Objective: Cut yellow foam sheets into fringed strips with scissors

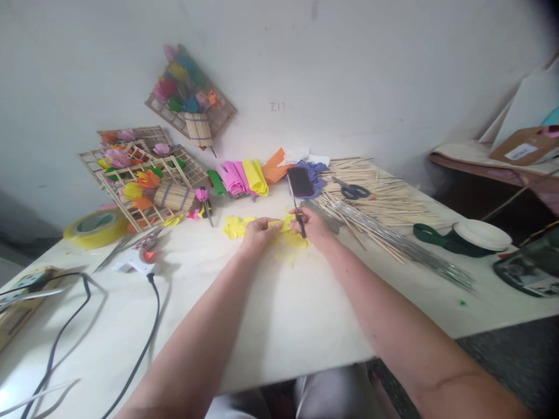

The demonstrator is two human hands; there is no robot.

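Note:
My left hand [261,231] is closed on a strip of yellow crepe paper [287,223] that stretches toward my right hand. My right hand [313,226] grips black-handled scissors [300,221], their thin blade pointing away from me. Its fingertips are close to the right end of the strip. Cut yellow paper pieces [236,227] form a small pile just left of my left hand. More yellow scraps lie under and below both hands. Exactly how the fingers sit in the handles is hidden.
Rolled coloured paper [244,177], a phone [300,182] and blue-handled scissors [354,191] lie behind. Wooden sticks [393,203] and metal wires [402,244] spread rightward. Flower-decorated lattices [144,174], wide tape [96,227], a glue gun [138,260] and its cable occupy the left.

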